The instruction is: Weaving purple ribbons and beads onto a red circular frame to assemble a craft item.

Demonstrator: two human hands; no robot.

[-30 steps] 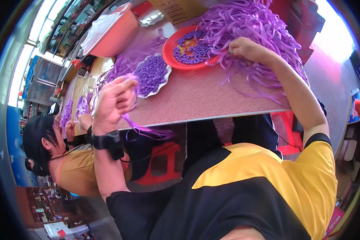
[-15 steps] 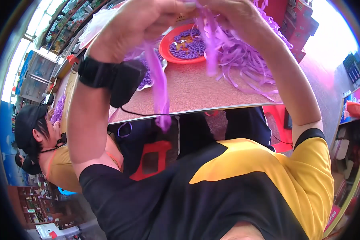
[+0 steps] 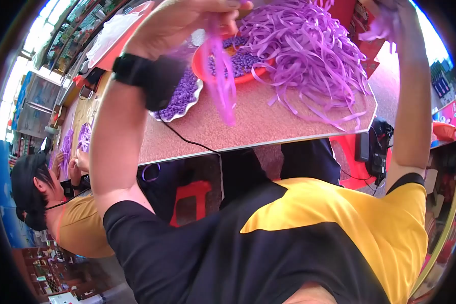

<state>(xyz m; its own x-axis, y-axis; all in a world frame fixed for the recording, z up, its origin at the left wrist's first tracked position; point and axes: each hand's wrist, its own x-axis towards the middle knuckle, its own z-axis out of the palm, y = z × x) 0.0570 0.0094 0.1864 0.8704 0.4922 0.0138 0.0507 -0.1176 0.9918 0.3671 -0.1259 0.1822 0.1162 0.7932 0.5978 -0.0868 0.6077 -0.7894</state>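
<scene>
My left hand (image 3: 187, 20) is raised close to the camera, fingers closed on a purple ribbon strip (image 3: 220, 81) that hangs down over the table. My right hand (image 3: 390, 17) is up at the top right, gripping the other end of purple ribbon, blurred. A black wrist device (image 3: 149, 76) sits on my left wrist. A big heap of purple ribbon strips (image 3: 314, 55) lies on the speckled table (image 3: 268, 126). Behind the strip stands a red bowl (image 3: 207, 71) with small purple pieces.
A silver scalloped plate of purple pieces (image 3: 180, 99) sits left of the bowl. A black cable (image 3: 187, 139) crosses the table. A person in a black cap (image 3: 33, 197) works at the left with purple ribbon. A red stool (image 3: 192, 195) stands under the table.
Both my hands have moved apart and up, the right hand going far to the right. The ribbon strip between them now hangs from my left hand.
</scene>
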